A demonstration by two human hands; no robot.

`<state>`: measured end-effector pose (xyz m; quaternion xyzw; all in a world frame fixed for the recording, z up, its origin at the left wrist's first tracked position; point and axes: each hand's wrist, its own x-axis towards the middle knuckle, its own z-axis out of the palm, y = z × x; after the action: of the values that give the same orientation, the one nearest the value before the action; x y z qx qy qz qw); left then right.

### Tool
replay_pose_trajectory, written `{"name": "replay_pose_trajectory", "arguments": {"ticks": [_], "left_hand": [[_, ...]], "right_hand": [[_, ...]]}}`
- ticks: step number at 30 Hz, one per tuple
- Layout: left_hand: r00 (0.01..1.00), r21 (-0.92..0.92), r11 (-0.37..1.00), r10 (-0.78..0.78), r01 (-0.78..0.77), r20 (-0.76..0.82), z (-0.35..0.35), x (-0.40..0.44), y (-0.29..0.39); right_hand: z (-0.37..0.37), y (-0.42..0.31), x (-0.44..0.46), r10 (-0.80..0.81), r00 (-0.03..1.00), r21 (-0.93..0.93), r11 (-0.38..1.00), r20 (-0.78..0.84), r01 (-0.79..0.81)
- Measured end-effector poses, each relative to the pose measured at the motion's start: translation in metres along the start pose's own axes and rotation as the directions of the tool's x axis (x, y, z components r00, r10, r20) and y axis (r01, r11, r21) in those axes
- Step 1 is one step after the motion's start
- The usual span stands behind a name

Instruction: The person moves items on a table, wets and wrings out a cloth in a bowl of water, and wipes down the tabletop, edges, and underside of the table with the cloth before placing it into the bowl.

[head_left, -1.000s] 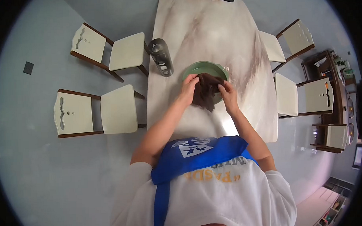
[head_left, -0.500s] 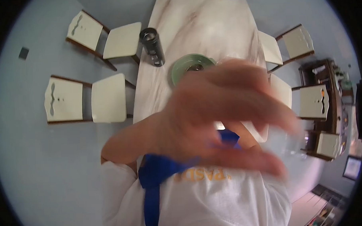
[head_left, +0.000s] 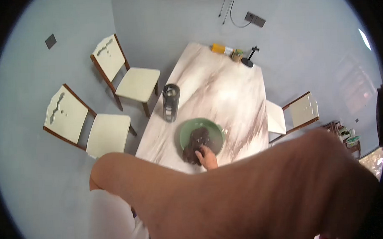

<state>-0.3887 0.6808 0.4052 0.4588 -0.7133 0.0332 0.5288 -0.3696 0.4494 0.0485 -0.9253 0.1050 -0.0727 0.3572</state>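
My right hand (head_left: 208,157) is at the near side of a green round bowl (head_left: 185,130), its fingers closed on a dark brown, glossy, soft-looking lump (head_left: 196,140). The lump lies partly in the bowl and hangs over the near rim; its kind does not show. My left forearm (head_left: 228,194) crosses close under the camera from left to right and hides part of the table. At its far end the left hand is dark and blurred, with the fingers hidden. A tall black tumbler (head_left: 170,104) stands left of the bowl.
The bowl rests on a white marbled table (head_left: 216,93). At its far end are an orange-yellow package (head_left: 219,48), a small jar (head_left: 237,54) and a black stand (head_left: 247,62). White chairs (head_left: 109,133) line the left side; another chair (head_left: 276,117) is on the right.
The view has tilted up toward the far wall. My left hand, earlier spread before the camera, has moved right and close to it. My right hand now shows at the brown lump.
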Motion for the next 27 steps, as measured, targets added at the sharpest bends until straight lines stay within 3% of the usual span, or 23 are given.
{"name": "replay_pose_trajectory", "arguments": {"ticks": [6, 13, 16, 21, 23, 25, 27], "left_hand": [[0.998, -0.037, 0.998, 0.042, -0.044, -0.035, -0.016, -0.002, 0.012], [0.963, 0.016, 0.978, 0.209, -0.21, -0.172, -0.047, 0.011, 0.039], [0.927, 0.054, 0.956, 0.294, -0.289, -0.233, -0.056, 0.019, 0.05], [0.87, 0.094, 0.916, 0.399, -0.389, -0.29, -0.059, 0.033, 0.059], [0.846, 0.104, 0.899, 0.435, -0.424, -0.309, -0.061, 0.038, 0.061], [0.824, 0.116, 0.884, 0.464, -0.452, -0.325, -0.062, 0.043, 0.063], [0.804, 0.123, 0.87, 0.488, -0.477, -0.339, -0.062, 0.047, 0.065]], "right_hand": [[-0.014, -0.021, -0.008, -0.003, 1.0, -0.029, 1.0, 0.013, 0.003], [-0.013, -0.024, -0.005, -0.037, 0.999, -0.023, 0.999, -0.037, 0.036], [-0.023, -0.037, -0.006, -0.028, 1.0, 0.047, 0.998, 0.0, 0.028], [-0.035, -0.048, 0.004, -0.018, 0.994, 0.221, 0.974, -0.112, 0.043], [-0.071, -0.084, 0.012, -0.042, 0.967, 0.32, 0.939, -0.251, 0.124], [-0.128, -0.135, 0.011, -0.038, 0.93, 0.558, 0.791, -0.365, 0.251], [-0.205, -0.185, -0.005, -0.225, 0.813, 0.521, 0.669, -0.536, 0.529]]}}
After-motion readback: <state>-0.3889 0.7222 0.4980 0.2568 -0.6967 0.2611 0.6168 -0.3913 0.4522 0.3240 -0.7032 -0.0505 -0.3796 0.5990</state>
